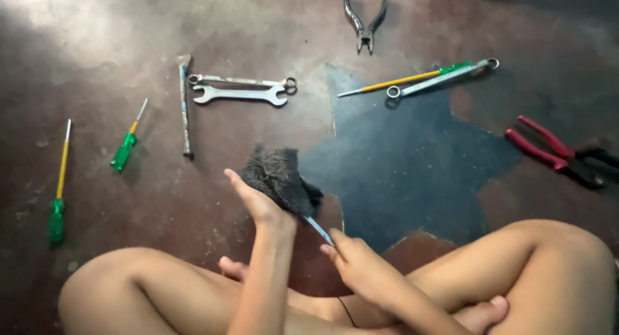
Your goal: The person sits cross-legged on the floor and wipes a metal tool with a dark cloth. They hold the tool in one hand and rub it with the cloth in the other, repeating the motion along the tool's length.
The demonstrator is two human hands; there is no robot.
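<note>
Head view. We sit cross-legged on a dark red floor [129,38] with a dark star inlay. Our left hand [258,203] is raised, fingers closed over a dark cloth [280,177]; the cloth bunches over the palm and wraps the upper part of a slim tool [318,229]. Our right hand [354,261] pinches the lower end of that tool between fingertips, closed tight on it. Only a short bluish-silver stretch of the shaft shows between cloth and right hand, so we cannot tell what kind of tool it is. It sits just above our legs, centre frame, slanting down to the right.

Handling, as we judge it: the cloth is soft and limp and takes the shape of whatever it wraps. The tool looks stiff, thin and light, likely metal and smooth, so it could slip in bare fingers. The best hold seems to be the end, where the right hand already has it, with the cloth giving friction on the rest.

Laid out on the floor, well apart from us:
- two green-handled screwdrivers [59,187] [127,141] at left
- a thin rod tool [185,106], upright in frame
- a pair of spanners [240,90], touching
- black pliers [365,22] at top
- a yellow-shafted screwdriver [403,80] beside a ring spanner [442,77]
- red-handled pliers [548,148] at right
</note>
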